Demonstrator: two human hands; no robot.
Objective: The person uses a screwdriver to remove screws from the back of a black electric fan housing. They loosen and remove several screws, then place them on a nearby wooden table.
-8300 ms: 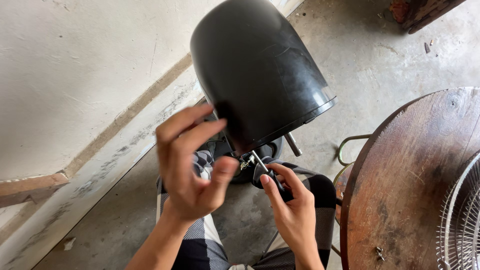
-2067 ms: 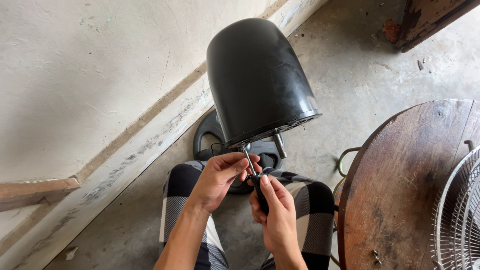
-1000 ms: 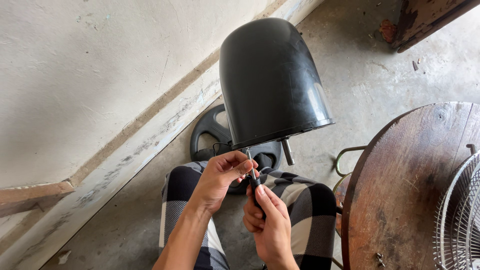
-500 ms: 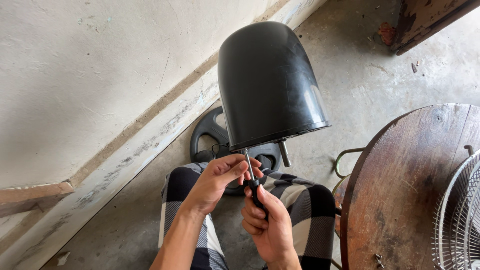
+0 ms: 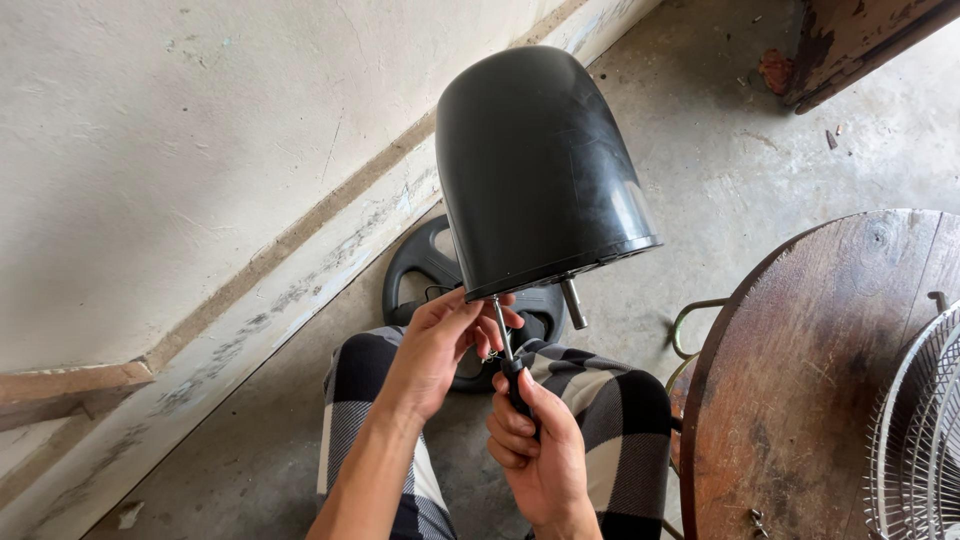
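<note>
You drove a slim black-handled metal screwdriver (image 5: 510, 358) into the rim of the glossy black domed plastic motor housing (image 5: 535, 170).
Your right hand (image 5: 540, 450) gripped the handle near you; your left hand (image 5: 435, 345) pinched the shaft under the housing, above your checked-trousered lap, round wooden table (image 5: 800, 380) right.

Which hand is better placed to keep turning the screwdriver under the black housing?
Right, probably. The right hand already grips the screwdriver by its handle, shaft up into the black housing rim. The left hand is at the rim by the shaft, steadying.
</note>
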